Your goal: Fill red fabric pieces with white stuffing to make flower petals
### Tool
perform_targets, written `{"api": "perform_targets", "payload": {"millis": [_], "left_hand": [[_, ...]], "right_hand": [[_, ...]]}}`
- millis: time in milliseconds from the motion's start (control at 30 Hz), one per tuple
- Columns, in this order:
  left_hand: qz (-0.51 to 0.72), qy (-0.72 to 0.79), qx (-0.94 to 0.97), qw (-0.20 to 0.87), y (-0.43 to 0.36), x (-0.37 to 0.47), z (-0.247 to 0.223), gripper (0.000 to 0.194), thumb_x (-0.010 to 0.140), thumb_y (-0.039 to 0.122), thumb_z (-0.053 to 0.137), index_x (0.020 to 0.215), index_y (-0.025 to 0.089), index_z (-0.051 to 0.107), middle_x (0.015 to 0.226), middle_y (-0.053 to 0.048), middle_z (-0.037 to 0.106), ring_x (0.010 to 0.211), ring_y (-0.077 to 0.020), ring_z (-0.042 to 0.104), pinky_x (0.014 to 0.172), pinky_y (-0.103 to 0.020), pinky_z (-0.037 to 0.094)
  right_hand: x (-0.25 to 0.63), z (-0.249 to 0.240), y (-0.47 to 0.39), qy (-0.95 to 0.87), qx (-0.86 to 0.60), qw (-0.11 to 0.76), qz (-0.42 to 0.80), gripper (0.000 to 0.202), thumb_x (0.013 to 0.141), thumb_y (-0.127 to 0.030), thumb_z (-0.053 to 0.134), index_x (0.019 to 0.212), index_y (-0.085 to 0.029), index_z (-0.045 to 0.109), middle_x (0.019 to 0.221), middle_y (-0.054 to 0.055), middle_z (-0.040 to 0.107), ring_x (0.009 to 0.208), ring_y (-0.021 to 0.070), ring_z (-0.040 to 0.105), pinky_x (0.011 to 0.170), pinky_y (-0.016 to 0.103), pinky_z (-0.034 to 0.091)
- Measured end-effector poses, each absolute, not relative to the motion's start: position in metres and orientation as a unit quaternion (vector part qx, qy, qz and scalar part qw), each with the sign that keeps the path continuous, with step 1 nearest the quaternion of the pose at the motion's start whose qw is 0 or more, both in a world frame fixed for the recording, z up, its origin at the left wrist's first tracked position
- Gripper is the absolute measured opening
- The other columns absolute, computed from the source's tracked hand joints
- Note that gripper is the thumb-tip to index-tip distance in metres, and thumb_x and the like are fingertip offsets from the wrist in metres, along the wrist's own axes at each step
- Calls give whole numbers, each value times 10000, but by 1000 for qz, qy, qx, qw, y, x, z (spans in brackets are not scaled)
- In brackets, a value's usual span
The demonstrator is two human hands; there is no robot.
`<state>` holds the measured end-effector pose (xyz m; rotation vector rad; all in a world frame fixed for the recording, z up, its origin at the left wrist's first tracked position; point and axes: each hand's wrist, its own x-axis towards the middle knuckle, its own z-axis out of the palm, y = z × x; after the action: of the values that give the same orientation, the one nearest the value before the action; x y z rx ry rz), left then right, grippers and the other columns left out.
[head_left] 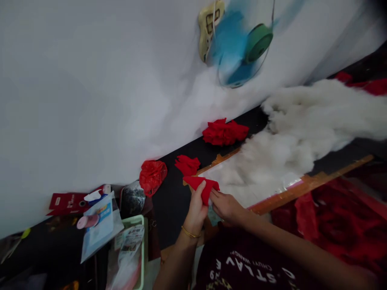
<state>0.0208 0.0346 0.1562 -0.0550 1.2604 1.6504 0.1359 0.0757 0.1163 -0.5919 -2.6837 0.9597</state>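
Note:
My left hand (197,205) is wrapped round a small pointed piece of red fabric (195,182), its thumb lying on top. The fabric's tip points to the left. At its right end my right hand (223,204) has its fingers closed on the fabric's edge, beside a small bit of white. A small pile of red pieces (187,164) lies just beyond my hands, and a bigger red pile (224,132) rests near the wall. White fluffy stuffing (290,133) spreads over the table to the right.
A red plastic bag (152,177) sits by the wall. At the left are a pale green basket (142,249), a clear packet (104,225) and a red box (68,203). A blue fan (236,48) hangs above. Red material (338,217) lies at the lower right.

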Motion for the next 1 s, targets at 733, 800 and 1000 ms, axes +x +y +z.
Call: {"api": "perform_targets", "payload": {"millis": [733,800,1000], "left_hand": [[672,513,-79,528,49,19,136,410,707,532,730,914,188,649,945,-101,733,1025,-264,672,977,-400,508],[673,514,-97,523,49,13,136,405,695,527,737,896,188,644,905,-90,734,987,-260,683,950,-397,524],[667,524,-95,522,49,21,134,382,699,519,728,885,197,639,886,-80,737,940,-244,692,937,-379,531]], "right_hand": [[159,127,88,-881,-229,189,368,317,915,-117,435,1157,-178,631,1160,109,692,1042,224,664,874,341,553],[170,130,92,-854,-233,246,394,368,925,-121,414,1214,-223,619,1208,77,684,1094,205,652,933,361,538],[170,120,77,-901,-194,181,342,481,822,-57,436,1252,-189,607,1275,119,657,1123,254,647,920,400,554]]}}
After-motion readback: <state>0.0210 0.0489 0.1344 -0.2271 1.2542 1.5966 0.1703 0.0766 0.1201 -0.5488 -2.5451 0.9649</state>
